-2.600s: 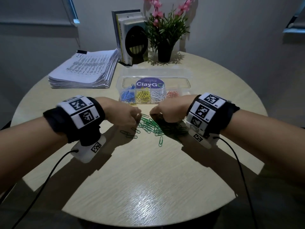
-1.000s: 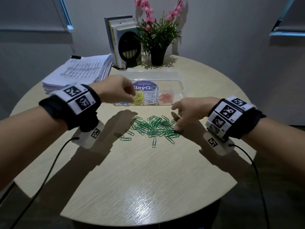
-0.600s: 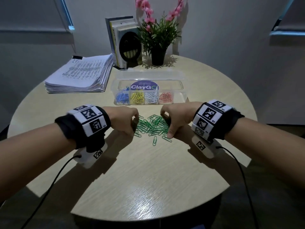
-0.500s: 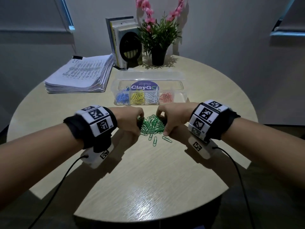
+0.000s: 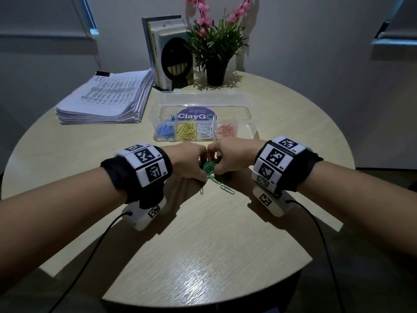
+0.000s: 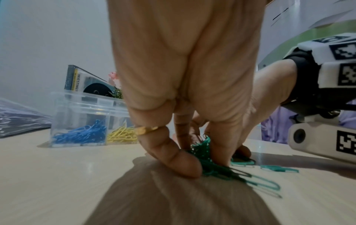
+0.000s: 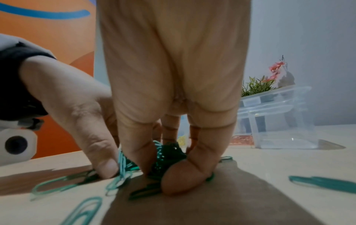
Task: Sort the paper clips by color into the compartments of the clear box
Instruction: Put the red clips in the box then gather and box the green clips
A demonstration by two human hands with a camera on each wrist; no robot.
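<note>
A pile of green paper clips (image 5: 209, 167) lies on the round table in front of the clear box (image 5: 244, 114). My left hand (image 5: 198, 168) and right hand (image 5: 216, 166) press in on the pile from both sides, knuckles nearly touching. In the left wrist view my left hand (image 6: 202, 153) curls thumb and fingers round a green bunch (image 6: 202, 149). My right hand (image 7: 165, 161) grips the green clump (image 7: 169, 153) the same way. The box holds blue clips (image 5: 165, 131), yellow clips (image 5: 186, 131), white clips (image 5: 206, 132) and red clips (image 5: 226, 131) in separate compartments.
Loose green clips (image 5: 226, 189) lie just nearer me than the pile. A thick paper stack (image 5: 106, 98) sits at the back left. Upright books (image 5: 167, 50) and a potted plant (image 5: 216, 48) stand behind the box. Cables trail from both wrists to the table's near edge.
My left hand came back from the box to the pile. Both hands then slid inward, squeezing the spread green clips into a tight clump between them.
</note>
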